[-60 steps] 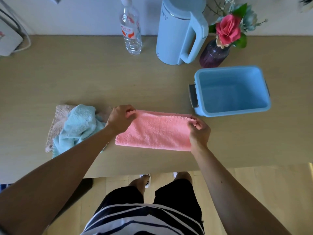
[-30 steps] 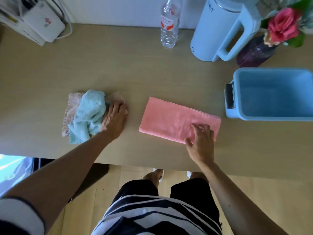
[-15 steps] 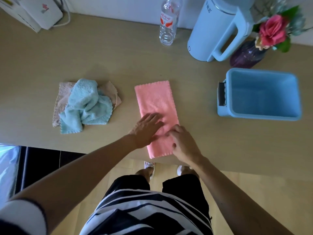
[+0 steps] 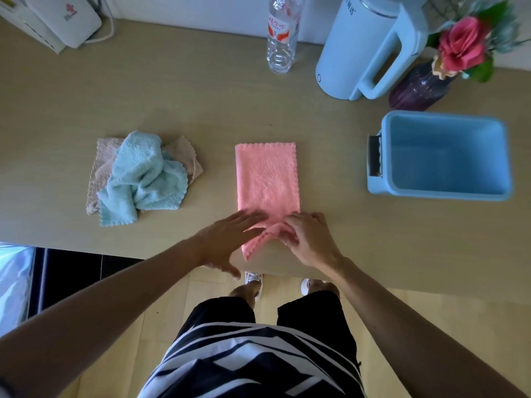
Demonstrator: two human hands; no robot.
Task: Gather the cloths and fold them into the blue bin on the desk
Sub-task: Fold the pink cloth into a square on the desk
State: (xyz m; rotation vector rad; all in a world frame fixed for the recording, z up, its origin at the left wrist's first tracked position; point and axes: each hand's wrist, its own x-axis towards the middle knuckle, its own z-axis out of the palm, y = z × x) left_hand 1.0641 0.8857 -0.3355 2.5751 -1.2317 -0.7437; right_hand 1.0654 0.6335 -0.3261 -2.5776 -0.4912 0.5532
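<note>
the right hand (image 4: pixel 311 239) is now pinching up the near edge of the folded pink fleece cloth (image 4: pixel 267 182), which was lying flat half a second ago. the left hand (image 4: pixel 227 239) is resting beside it, fingers spread. another fold is likely starting, left of the empty blue plastic bin (image 4: pixel 445 193).

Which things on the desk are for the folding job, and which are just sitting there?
For the job: pink cloth, light blue cloth, beige cloth, blue bin.

Just sitting there: water bottle, kettle, flower vase, white box.

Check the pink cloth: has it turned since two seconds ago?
Yes. The pink cloth then lay lengthwise along the desk's front edge; now its long side points away from that edge, toward the bottle.
</note>
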